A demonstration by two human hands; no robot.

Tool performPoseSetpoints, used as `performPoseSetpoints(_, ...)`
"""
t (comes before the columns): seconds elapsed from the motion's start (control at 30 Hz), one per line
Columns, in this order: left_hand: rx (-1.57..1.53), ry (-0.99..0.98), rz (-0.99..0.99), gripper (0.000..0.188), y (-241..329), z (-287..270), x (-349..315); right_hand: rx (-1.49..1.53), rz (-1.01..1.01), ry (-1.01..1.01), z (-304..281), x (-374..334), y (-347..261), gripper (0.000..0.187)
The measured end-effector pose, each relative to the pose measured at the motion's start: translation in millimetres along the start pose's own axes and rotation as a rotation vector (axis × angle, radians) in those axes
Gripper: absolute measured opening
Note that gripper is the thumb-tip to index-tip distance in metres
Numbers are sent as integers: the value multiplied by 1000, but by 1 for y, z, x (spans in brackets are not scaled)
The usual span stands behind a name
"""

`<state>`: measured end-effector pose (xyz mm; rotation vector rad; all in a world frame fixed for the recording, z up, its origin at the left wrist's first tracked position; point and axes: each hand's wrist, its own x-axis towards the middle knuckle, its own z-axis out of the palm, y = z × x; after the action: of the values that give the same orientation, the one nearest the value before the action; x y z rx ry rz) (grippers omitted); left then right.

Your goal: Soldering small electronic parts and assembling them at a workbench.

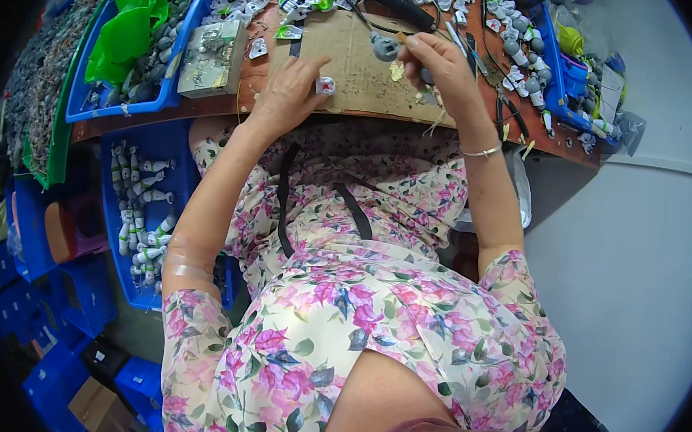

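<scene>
Over the cardboard sheet (346, 85) at the table's front, my left hand (286, 93) is closed on a small white plastic piece (326, 86) with a red spot, held near the thumb. To its right, my right hand (442, 67) pinches a small grey plastic part (385, 47) at its fingertips; a yellowish bit shows beside it. Another grey rounded piece (427, 76) sits under the right hand, partly hidden. A white and green piece (288, 32) and a white piece (258, 48) lie to the left of the cardboard.
A metal block (213, 57) stands beside a blue bin (123, 110) of grey parts and green plastic. Black-handled pliers (514, 115) and a black rod-like tool (395, 3) lie on the table. White figures fill a lower blue bin (174, 205); another blue tray (556, 86) stands right.
</scene>
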<state>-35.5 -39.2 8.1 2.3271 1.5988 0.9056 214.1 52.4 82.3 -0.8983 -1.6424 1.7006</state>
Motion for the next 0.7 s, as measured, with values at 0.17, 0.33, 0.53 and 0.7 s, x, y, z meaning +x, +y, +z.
performPoseSetpoints(0.17, -69, 340, -35, 42, 0, -17, -11, -319, 32, -205, 6, -39, -55, 32)
performPoseSetpoints(0.33, -482, 401, -155, 14, 27, -25, -21, -90, 271, -526, 34, -41, -26, 35)
performPoseSetpoints(0.53, -1080, -15, -366, 19, 45, -3, -48, 294, 443, -465, 57, -22, 29, 31)
performPoseSetpoints(0.7, -1250, 8, -457, 18, 40, 6, -58, 385, 492, -418, 63, -16, 46, 29)
